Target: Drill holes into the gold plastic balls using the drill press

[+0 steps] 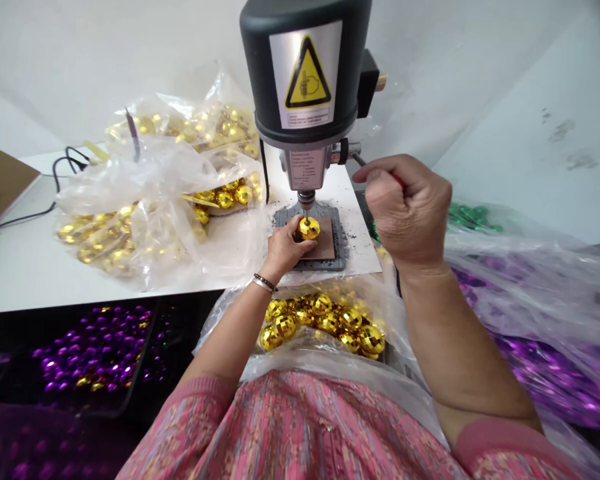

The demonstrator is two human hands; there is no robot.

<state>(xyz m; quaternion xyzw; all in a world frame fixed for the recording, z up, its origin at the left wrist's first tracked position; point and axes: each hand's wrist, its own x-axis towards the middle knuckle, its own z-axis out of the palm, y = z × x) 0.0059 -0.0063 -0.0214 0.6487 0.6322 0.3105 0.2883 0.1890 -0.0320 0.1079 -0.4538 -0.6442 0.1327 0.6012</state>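
Note:
My left hand (286, 249) is closed around the side of a shiny gold faceted ball (309, 229), steadying it on a brown board (326, 244). The board lies on the grey base (283, 215) of a small drill press (305, 73). Its thin bit comes down onto the top of the ball; whether the tip has gone in, I cannot tell. My right hand (410, 207) is wrapped around the feed lever (359, 159) at the press's right side, the grip mostly hidden by the fingers, with a bit of red showing.
Clear plastic bags (145, 180) of gold balls lie on the white table (15, 280). An open bag of gold balls (325, 320) sits before my lap. Purple balls (95, 350) fill a dark bin at lower left; bags of purple balls (540, 360) are at right. Dark shavings surround the base.

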